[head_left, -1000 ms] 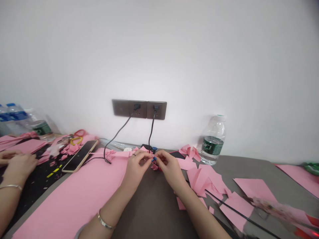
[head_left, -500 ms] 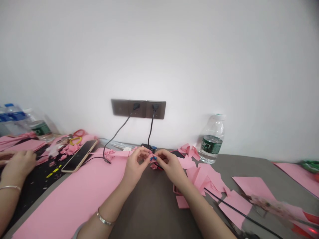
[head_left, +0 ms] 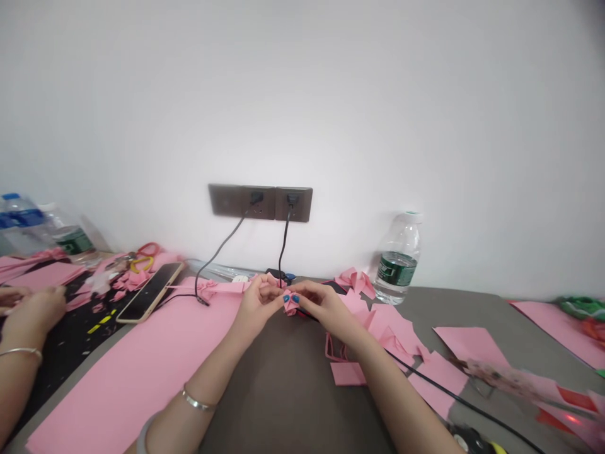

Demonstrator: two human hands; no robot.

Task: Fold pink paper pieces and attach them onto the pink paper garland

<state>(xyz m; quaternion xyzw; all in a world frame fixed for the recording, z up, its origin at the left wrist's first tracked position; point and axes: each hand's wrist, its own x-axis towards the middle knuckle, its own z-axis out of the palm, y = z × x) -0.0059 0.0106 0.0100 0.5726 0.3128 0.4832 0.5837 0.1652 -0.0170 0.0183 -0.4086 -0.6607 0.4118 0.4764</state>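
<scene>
A small folded piece of pink paper (head_left: 290,306) is pinched between my two hands above the grey table (head_left: 283,378). My left hand (head_left: 259,308), with a silver bracelet on its wrist, grips it from the left with thumb and fingers. From the right, my right hand (head_left: 322,305) holds the same piece, thumb against it. Both thumbnails are blue and nearly touch. The fingertips behind the paper are partly hidden.
A large pink sheet (head_left: 155,359) and a phone (head_left: 151,293) lie at the left, near another person's hands (head_left: 35,315). Pink scraps (head_left: 394,328), a water bottle (head_left: 398,258) and a black cable (head_left: 454,396) are at the right. Scissors (head_left: 142,261) lie back left.
My thumbs have come closer together on the pink paper, and more of it shows below them. The whole view has shifted slightly.
</scene>
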